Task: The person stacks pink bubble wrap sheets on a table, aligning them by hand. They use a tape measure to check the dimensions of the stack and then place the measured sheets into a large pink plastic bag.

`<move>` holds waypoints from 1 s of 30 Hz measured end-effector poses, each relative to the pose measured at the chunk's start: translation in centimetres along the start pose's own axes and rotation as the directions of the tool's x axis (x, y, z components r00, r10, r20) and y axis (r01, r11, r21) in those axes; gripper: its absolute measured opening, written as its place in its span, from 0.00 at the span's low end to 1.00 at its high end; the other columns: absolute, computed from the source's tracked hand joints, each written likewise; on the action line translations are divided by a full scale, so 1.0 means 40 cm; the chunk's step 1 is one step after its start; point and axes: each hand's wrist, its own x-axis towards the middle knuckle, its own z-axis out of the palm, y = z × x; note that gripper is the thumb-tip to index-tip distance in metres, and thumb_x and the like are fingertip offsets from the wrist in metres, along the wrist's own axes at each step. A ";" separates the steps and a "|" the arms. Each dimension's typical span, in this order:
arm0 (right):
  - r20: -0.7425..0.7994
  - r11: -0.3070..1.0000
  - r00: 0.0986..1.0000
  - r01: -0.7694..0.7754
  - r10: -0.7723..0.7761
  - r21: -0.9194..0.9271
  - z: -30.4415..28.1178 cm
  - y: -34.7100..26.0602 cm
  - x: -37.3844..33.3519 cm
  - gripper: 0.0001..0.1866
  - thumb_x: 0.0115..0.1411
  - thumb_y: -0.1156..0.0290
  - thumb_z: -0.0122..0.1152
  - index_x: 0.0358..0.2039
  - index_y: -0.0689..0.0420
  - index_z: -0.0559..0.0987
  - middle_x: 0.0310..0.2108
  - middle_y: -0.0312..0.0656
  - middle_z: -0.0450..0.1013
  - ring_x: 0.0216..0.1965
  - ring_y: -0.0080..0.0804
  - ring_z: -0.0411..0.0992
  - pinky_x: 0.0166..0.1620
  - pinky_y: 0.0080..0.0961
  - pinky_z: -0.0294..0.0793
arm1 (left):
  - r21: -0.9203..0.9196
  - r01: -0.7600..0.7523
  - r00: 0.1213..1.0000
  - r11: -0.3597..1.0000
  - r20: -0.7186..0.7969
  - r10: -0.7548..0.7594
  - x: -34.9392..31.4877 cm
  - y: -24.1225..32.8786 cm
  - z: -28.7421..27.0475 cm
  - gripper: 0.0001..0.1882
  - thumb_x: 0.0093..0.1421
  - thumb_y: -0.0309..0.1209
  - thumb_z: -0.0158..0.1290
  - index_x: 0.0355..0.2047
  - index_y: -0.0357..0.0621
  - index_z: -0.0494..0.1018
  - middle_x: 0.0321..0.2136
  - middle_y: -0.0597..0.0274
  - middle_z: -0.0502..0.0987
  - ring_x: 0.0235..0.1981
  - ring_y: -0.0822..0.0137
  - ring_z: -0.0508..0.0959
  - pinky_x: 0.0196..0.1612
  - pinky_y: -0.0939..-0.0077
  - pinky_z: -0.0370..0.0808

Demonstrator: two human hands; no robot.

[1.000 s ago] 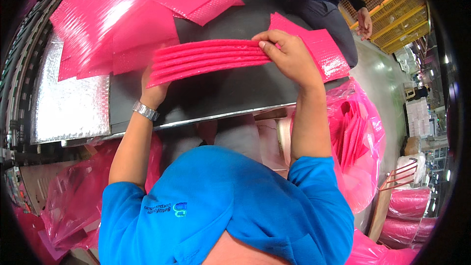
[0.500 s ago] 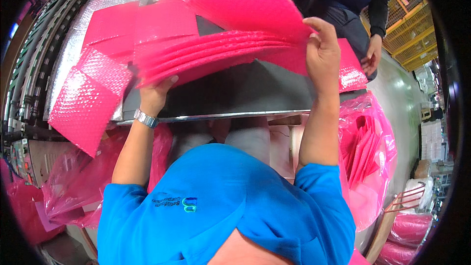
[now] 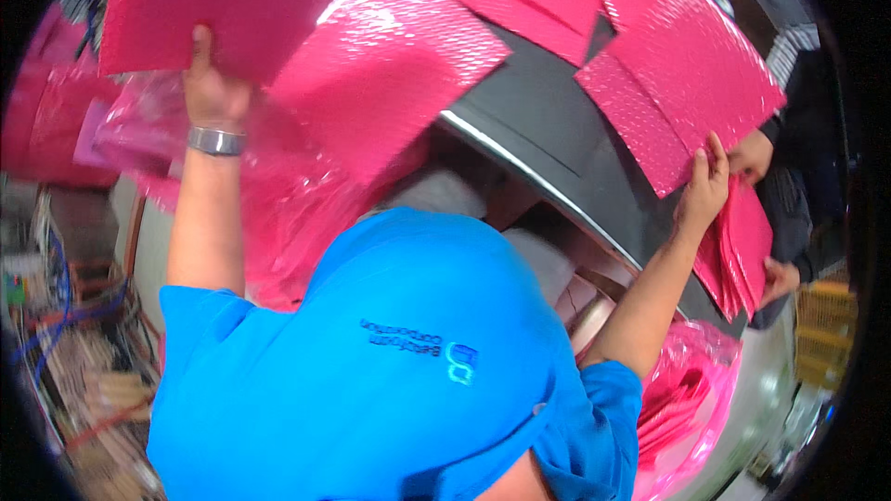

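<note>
At the upper left, my left hand (image 3: 213, 88), with a metal watch on its wrist, grips a large pink bubble-wrap pouch (image 3: 223, 0) by its lower edge, thumb on the near face and fingers hidden behind. A second shiny pink bubble-wrap sheet (image 3: 380, 65) hangs over the table edge beside it. My right hand (image 3: 703, 190) is at the right end of the table, fingers stretched and apart, close against the edge of flat pink bubble-wrap pouches (image 3: 682, 74). Just below it is a bunch of pink pouches (image 3: 738, 246).
Another person's hands (image 3: 754, 156) are by the pouches at the right. The dark table (image 3: 557, 130) has a metal front edge. Clear bags of pink pouches (image 3: 677, 399) stand below at the right, with more pink plastic (image 3: 139, 139) at the left.
The view has swung left. My hands have spread far apart, the left carrying a pouch up and left. My right hand has let go of the lifted pink sheet. The other person's hands have come to the pouches.
</note>
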 end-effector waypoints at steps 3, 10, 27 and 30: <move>0.040 0.985 0.999 -0.007 0.014 -0.174 0.057 0.075 -0.038 0.19 0.54 0.73 0.55 0.48 0.60 0.71 0.45 0.41 0.67 0.46 0.27 0.64 0.51 0.21 0.59 | 0.014 0.112 0.977 0.994 -0.182 -0.108 -0.050 0.125 -0.249 0.31 0.55 0.46 0.51 0.52 0.40 0.59 0.50 0.53 0.66 0.51 0.55 0.66 0.54 0.57 0.63; 0.116 0.922 0.942 -0.333 0.315 0.200 0.049 0.134 -0.055 0.18 0.56 0.77 0.52 0.49 0.63 0.69 0.40 0.38 0.68 0.37 0.20 0.65 0.42 0.15 0.64 | -0.038 0.572 0.513 0.819 -0.763 -0.393 -0.432 -0.014 -0.744 0.26 0.56 0.41 0.49 0.50 0.36 0.62 0.46 0.54 0.70 0.46 0.57 0.71 0.51 0.64 0.67; 0.089 0.938 0.949 -0.313 0.303 0.146 0.049 0.124 -0.055 0.18 0.57 0.78 0.50 0.49 0.62 0.69 0.41 0.38 0.68 0.38 0.21 0.65 0.44 0.17 0.64 | -0.214 0.678 0.066 0.703 -0.935 -0.348 -0.253 -0.425 -0.813 0.49 0.49 0.70 0.25 0.54 0.40 0.60 0.58 0.54 0.55 0.61 0.55 0.51 0.61 0.63 0.44; 0.067 0.950 0.952 -0.303 0.298 0.080 0.058 0.089 -0.067 0.18 0.57 0.78 0.50 0.49 0.62 0.69 0.39 0.36 0.68 0.36 0.20 0.65 0.42 0.15 0.64 | 0.315 0.890 0.451 0.328 -0.521 -0.724 -0.448 -0.522 -0.650 0.43 0.54 0.63 0.32 0.60 0.43 0.49 0.61 0.52 0.48 0.60 0.57 0.52 0.60 0.63 0.46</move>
